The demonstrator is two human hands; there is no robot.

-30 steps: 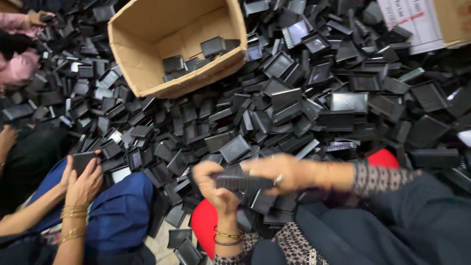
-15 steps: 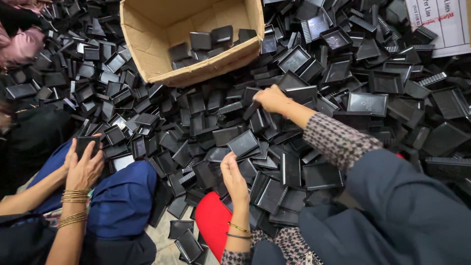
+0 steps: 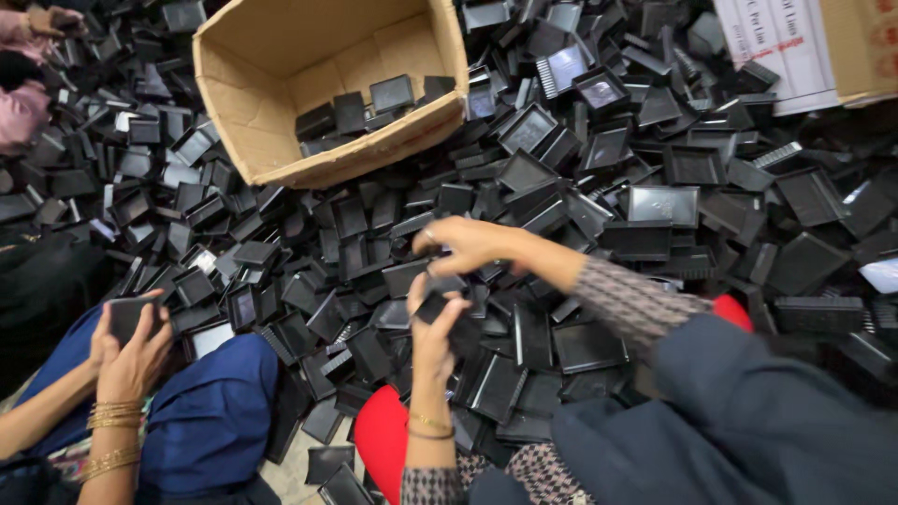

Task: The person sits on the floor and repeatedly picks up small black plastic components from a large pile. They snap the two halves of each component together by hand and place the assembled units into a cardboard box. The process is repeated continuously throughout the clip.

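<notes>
Black plastic fills nearly everything I see: a heap of shallow square trays [image 3: 664,201] spread across the floor. My left hand [image 3: 435,332] is raised over the pile with its fingers closed around a small black tray piece [image 3: 432,304], dark, flat and glossy, partly hidden by the thumb. My right hand [image 3: 468,245] sits just above it, fingers curled down onto the same piece from the top, so both hands meet on it; I cannot tell whether the right hand truly clamps it or only touches. Beyond them an open cardboard box [image 3: 281,56] lies tilted, a few trays inside. At the left, another person's hands [image 3: 131,351], wrists ringed with gold bangles, hold a similar black tray over a blue lap.
</notes>
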